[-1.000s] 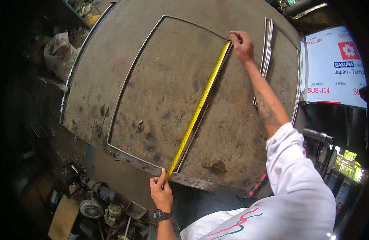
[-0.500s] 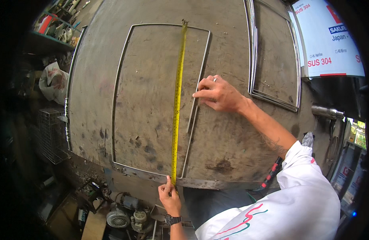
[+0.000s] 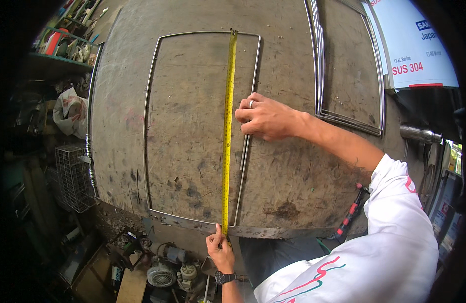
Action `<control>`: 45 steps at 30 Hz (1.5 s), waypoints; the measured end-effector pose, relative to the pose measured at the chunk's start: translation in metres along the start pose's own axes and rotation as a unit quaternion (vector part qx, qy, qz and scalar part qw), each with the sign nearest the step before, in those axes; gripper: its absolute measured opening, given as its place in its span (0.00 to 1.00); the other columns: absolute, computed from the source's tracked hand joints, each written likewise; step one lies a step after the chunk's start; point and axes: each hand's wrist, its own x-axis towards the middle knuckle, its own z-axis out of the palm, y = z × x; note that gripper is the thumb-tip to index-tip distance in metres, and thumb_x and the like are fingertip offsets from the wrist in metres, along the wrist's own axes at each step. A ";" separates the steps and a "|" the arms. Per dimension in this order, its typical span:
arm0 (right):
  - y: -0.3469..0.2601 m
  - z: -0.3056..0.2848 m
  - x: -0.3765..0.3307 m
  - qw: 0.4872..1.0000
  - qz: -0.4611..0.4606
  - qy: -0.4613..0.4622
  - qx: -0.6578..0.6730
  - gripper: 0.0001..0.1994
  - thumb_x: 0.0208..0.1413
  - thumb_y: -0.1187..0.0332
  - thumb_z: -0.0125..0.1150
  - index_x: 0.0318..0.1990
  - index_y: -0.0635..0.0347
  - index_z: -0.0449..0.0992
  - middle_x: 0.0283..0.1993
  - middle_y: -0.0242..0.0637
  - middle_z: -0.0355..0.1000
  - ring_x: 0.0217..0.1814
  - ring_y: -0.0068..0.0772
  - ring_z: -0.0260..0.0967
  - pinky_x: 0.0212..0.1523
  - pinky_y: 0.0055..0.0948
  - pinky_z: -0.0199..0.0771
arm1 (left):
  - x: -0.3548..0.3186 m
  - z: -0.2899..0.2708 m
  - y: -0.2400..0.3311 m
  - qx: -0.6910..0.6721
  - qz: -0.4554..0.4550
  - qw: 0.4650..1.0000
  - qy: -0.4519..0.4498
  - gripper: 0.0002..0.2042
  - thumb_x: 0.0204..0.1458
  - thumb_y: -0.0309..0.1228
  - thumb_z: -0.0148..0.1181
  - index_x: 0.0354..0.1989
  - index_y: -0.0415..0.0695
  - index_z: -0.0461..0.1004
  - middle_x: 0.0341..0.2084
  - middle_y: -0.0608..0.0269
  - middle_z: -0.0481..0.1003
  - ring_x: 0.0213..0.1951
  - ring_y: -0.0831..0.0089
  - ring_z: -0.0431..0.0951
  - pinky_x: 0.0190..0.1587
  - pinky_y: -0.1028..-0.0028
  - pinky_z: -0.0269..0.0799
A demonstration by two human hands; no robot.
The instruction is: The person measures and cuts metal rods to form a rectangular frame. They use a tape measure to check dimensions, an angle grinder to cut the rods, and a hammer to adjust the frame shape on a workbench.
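The right hand point(image 3: 265, 118) has slid a bit toward the tape point(image 3: 227, 131) since the last picture, and the tape now stands almost straight up and down across the frame point(image 3: 151, 126).

On the far left is a shelf point(image 3: 56, 53) with bits and pieces, a white bag point(image 3: 70, 112) and a wire basket point(image 3: 74, 177) below it. Next comes the big grey table point(image 3: 288, 177). A thin metal frame lies flat on it, shaped like a tall box with round corners.

The yellow tape runs from the top bar of the frame down to the bottom bar, near the right side. The left hand point(image 3: 221, 251) is at the near edge of the table. It pinches the low end of the tape with thumb and fingers closed on it. A dark watch point(image 3: 224, 277) is on that wrist.

The right hand rests on the right bar of the frame, just beside the tape, about halfway up. Its fingers are curled and pressed on the bar, and one wears a ring point(image 3: 251, 104). I cannot tell if it touches the tape.

Further right, more frames point(image 3: 350, 118) lie stacked on the table. A white sign point(image 3: 414, 50) is at the far right.
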 end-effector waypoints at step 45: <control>-0.023 0.018 -0.015 0.994 0.066 0.090 -0.022 0.05 0.60 0.65 0.70 0.34 0.48 0.79 0.44 0.28 0.72 0.54 0.32 0.74 0.57 0.41 0.70 | 0.075 -0.070 0.061 -0.131 -0.011 0.975 0.182 0.39 0.70 0.53 0.59 0.80 0.43 0.53 0.30 0.68 0.70 0.31 0.76 0.66 0.37 0.71 0.67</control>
